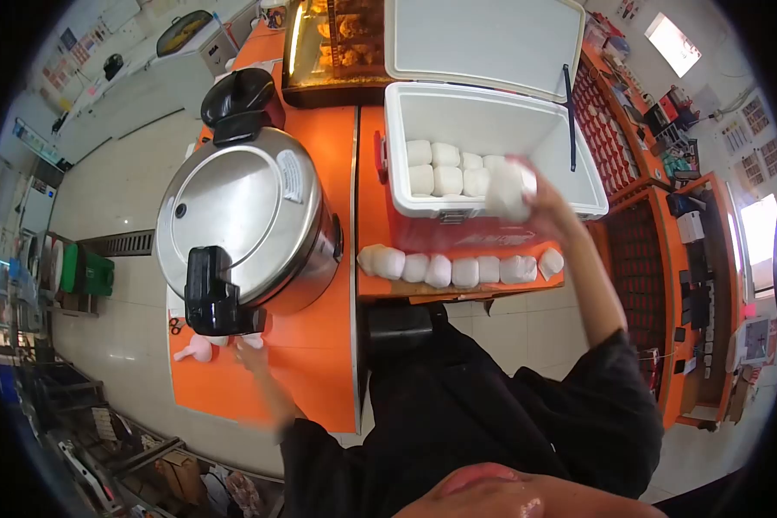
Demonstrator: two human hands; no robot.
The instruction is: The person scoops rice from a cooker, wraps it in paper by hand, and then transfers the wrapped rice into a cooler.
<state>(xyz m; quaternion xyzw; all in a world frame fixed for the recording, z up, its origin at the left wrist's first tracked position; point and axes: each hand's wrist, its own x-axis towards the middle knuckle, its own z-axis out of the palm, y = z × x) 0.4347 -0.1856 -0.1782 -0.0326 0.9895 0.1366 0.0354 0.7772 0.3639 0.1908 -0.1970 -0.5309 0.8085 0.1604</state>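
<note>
Over the front rim of the open red-and-white cooler [492, 208], my right hand [540, 203] is wrapped round a blurred white bundle [509, 192]. Inside the cooler, several white wrapped bundles [447, 180] lie in rows. Another row of white bundles [465, 271] lines the orange table edge in front of it. My left hand [250, 354] is low at the left, beside the large steel cooker [242, 216], near a small white item [252, 342] and a pink-and-white bundle [200, 348]; its fingers are too small and blurred to read.
A lit glass food case [337, 52] stands behind the cooker on the orange table [319, 371]. Small scissors [176, 325] lie at its left edge. The cooler's raised lid [483, 39] leans back. Orange shelving [630, 276] is at the right.
</note>
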